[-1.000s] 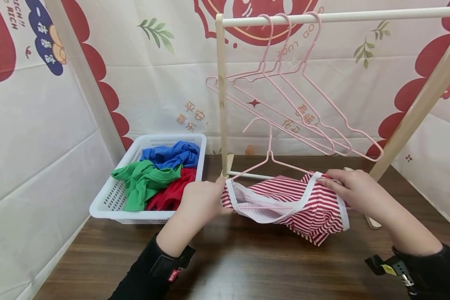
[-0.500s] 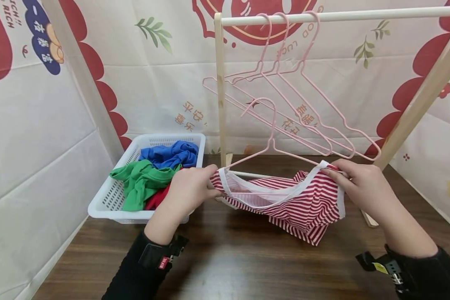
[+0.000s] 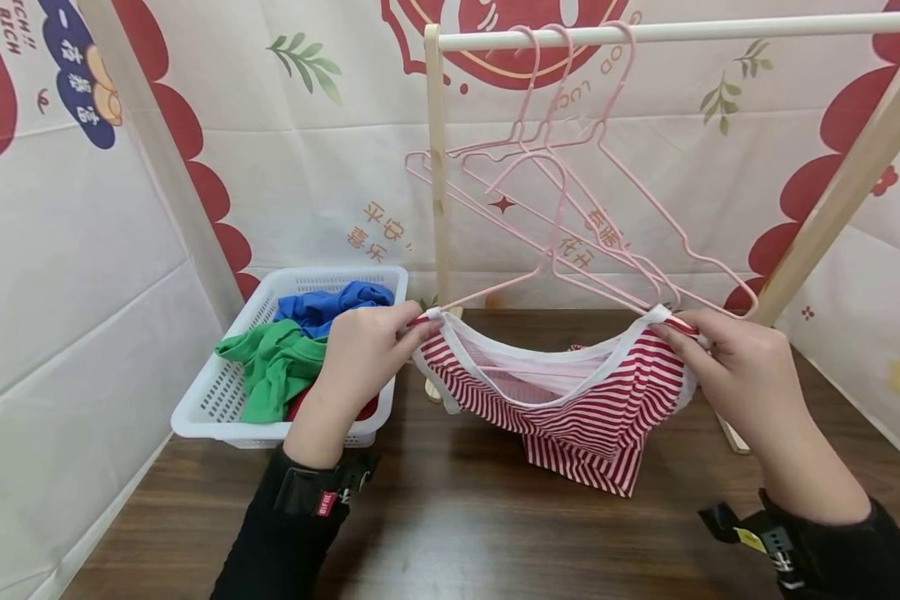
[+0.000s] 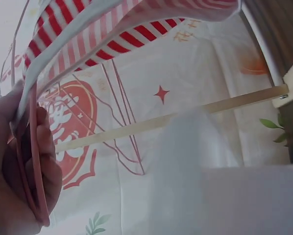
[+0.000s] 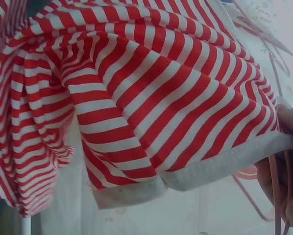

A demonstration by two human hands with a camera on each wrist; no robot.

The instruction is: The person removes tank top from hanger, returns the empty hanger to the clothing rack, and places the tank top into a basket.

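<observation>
A red-and-white striped shirt [image 3: 577, 429] with white trim hangs on a pink clothes hanger [image 3: 552, 252], held up above the table. My left hand [image 3: 367, 350] pinches one shoulder of the shirt together with the hanger's end. In the left wrist view, my left fingers [image 4: 48, 171] curl round the pink hanger end beside the white trim. At the opposite shoulder, my right hand [image 3: 746, 362] grips cloth and hanger. The right wrist view shows the striped sleeve [image 5: 156, 112] spread out, with the right hand [image 5: 291, 166] at its edge. The neckline faces up, and the hook stands free.
Behind the shirt, several pink hangers [image 3: 607, 125] hang from the white rail [image 3: 682, 32] of a wooden rack [image 3: 437, 167]. A white basket [image 3: 195, 421] with green, blue and red clothes stands left on the brown table [image 3: 450, 533]. Printed cloth walls [image 3: 307, 192] surround it.
Both hands have raised the shirt and hanger. The left hand has shifted left and up, so the neckline is stretched wider and the hook now overlaps the hanging hangers in view.
</observation>
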